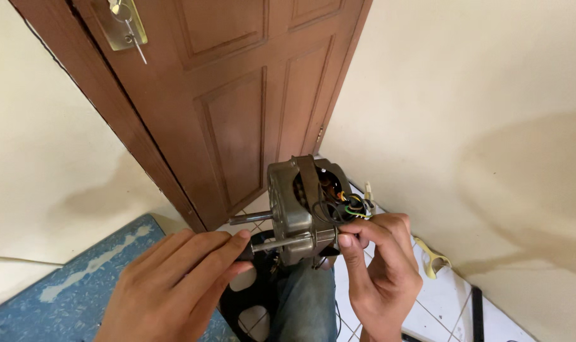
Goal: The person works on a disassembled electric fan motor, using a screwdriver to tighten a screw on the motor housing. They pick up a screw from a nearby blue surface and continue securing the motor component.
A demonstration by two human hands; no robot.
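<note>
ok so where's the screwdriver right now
In the head view the screwdriver sits low in the centre, held in the left hand, its shaft pointing right into the grey motor that the right hand steadies.

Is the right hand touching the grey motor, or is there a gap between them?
Touching. The head view shows the right hand with its thumb and fingertips pressed against the side of the grey motor, beside the coloured wires; no gap is visible.

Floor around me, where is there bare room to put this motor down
Bare white tile lies by the right hand, between the knee and the yellow plastic piece at the wall. The blue mat left of the left hand looks free. Crowded: under the motor, where the black perforated part lies.
</note>
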